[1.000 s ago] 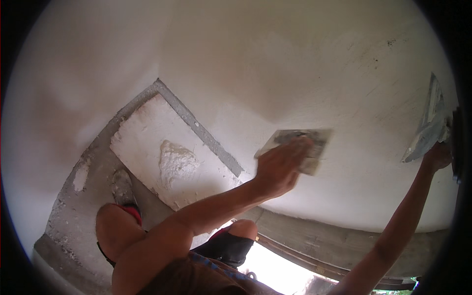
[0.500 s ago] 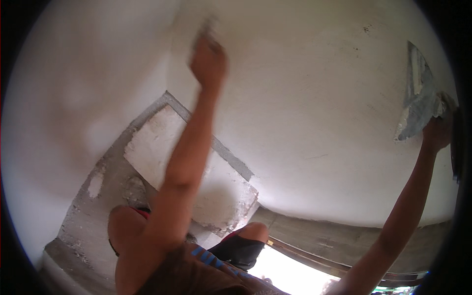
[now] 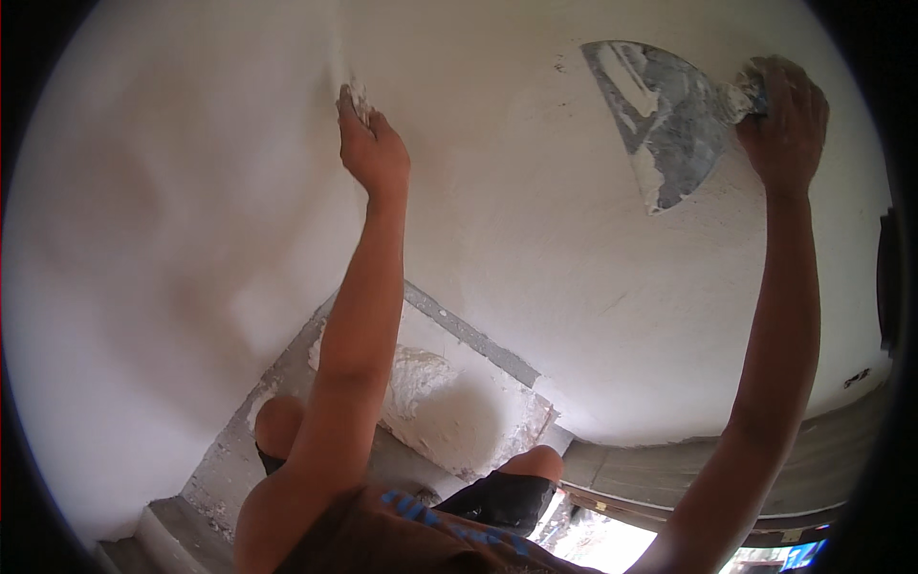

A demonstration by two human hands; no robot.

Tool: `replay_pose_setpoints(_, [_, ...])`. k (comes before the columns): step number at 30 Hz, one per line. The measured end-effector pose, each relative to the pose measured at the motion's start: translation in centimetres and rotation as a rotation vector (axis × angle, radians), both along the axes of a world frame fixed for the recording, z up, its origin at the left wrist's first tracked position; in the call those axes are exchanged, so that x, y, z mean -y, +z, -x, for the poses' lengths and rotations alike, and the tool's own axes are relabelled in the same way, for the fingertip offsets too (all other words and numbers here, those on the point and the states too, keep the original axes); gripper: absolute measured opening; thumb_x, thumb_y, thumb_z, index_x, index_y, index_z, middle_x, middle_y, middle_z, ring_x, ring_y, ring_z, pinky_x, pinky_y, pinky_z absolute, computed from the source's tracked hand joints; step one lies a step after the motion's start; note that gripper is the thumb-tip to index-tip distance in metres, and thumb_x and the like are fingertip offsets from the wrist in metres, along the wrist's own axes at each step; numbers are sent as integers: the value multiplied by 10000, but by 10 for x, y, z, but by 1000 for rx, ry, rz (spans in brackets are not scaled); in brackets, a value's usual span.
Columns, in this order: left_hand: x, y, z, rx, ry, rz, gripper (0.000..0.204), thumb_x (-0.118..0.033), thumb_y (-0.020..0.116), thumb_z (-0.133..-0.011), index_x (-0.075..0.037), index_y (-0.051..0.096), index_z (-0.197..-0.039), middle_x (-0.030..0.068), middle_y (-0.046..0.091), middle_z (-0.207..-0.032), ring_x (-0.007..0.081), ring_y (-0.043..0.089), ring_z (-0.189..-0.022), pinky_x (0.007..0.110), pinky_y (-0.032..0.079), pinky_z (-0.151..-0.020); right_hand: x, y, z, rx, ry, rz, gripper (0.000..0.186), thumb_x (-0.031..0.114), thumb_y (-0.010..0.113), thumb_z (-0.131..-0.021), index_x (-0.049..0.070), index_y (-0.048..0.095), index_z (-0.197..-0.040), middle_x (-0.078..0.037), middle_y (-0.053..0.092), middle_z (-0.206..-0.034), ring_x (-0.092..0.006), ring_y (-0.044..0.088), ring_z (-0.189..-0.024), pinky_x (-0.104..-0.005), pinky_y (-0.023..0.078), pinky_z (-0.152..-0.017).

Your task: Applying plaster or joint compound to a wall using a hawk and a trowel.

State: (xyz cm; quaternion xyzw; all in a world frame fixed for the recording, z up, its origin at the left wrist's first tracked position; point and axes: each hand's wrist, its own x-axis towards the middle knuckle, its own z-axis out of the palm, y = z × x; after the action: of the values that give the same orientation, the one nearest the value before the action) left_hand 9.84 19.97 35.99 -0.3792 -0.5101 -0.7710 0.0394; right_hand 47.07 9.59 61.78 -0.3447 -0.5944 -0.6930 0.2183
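While your right hand [image 3: 786, 134] wraps the scraper [image 3: 684, 120] at 2 o'clock and left hand [image 3: 376, 163] pinches a smeared tool [image 3: 360, 103] at 11, wall [image 3: 535, 268] looks mostly coated, putty [image 3: 414, 373] unspread on board [image 3: 470, 430] at 6.

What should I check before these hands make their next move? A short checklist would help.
1. Right hand gripping the fan-shaped scraper: ok.
2. Scraper blade free of paste: not ok, white streaks and smears cover parts of it.
3. Left hand holding its smeared tool: ok.
4. Smeared tool touching the wall: cannot tell from this angle.
5. Paste mound available on the board: ok.
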Motion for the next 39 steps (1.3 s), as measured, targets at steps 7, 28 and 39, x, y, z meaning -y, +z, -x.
replay_pose_setpoints(7, [83, -48, -159, -454, -441, 83, 605, -99, 569, -911, 5, 342, -1463, 251, 374, -1493, 405, 360, -1387, 466, 317, -1144, -2, 12, -2, 64, 68, -20, 613, 154, 730, -637, 123, 598, -1234, -106, 611, -1194, -314, 582, -1100, -444, 453, -965])
replay_pose_setpoints(28, [211, -121, 46, 57, -1190, 533, 480, -216, 494, -951, -3, 505, -1381, 144, 448, -1446, 234, 410, -1323, 342, 353, -1075, 153, -308, 240, -1993, 1337, 1661, 291, 300, 572, -976, 35, 590, -1093, -32, 583, -744, -97, 501, -523, -244, 392, -454])
replay_pose_setpoints(39, [228, -97, 58, 476, -1012, 471, 387, -276, 470, -981, 25, 573, -1199, 113, 601, -1128, 175, 549, -1009, 320, 441, -895, 207, -345, 298, -2113, 1405, 1804, 457, 370, 500, -1021, -2, 525, -1285, -57, 649, -998, -178, 621, -895, -340, 503, -755])
